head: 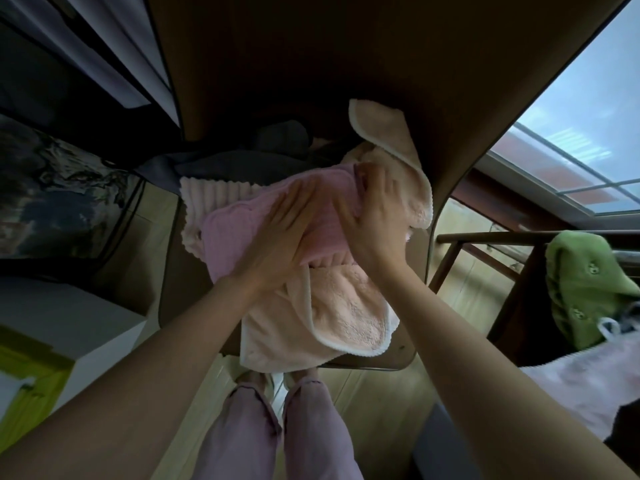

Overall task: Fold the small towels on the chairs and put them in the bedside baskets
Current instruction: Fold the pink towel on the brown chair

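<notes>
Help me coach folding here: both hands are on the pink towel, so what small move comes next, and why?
Probably lift the pink towel off the pile. Both the left hand and right hand lie on it, it looks already doubled over, and it sits on unfolded peach towels on the chair.

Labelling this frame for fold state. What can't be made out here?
- Head view: pink towel, middle hidden under left hand and right hand, so fold count unclear.
- Peach towel, partly under the pink one.
- Bedside baskets: none in view.
- Green cloth, cut by the right edge.
</notes>
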Available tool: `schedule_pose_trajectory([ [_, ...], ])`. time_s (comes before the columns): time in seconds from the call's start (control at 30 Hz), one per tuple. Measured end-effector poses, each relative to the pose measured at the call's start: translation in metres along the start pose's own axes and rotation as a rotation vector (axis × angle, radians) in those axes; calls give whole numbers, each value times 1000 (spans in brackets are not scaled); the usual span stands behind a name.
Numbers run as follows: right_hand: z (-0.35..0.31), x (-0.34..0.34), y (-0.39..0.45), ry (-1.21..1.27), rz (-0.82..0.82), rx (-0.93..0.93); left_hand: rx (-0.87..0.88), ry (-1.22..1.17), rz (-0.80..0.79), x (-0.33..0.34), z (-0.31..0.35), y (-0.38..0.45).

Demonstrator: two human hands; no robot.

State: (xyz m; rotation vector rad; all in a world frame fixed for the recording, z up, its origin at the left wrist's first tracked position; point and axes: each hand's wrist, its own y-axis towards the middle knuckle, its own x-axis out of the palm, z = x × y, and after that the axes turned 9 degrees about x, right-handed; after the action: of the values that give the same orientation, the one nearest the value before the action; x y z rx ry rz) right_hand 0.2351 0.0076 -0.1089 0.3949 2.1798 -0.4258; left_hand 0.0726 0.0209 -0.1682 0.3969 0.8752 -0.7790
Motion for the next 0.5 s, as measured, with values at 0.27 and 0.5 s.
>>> schedule_pose_trajectory([
  [0.27,-9,9,24,257,-51,234,-331,-82,90,-46,-39,-3],
  [0.5,-21,-44,6,353,-142,24,-238,-340,-49,-80,-10,20],
])
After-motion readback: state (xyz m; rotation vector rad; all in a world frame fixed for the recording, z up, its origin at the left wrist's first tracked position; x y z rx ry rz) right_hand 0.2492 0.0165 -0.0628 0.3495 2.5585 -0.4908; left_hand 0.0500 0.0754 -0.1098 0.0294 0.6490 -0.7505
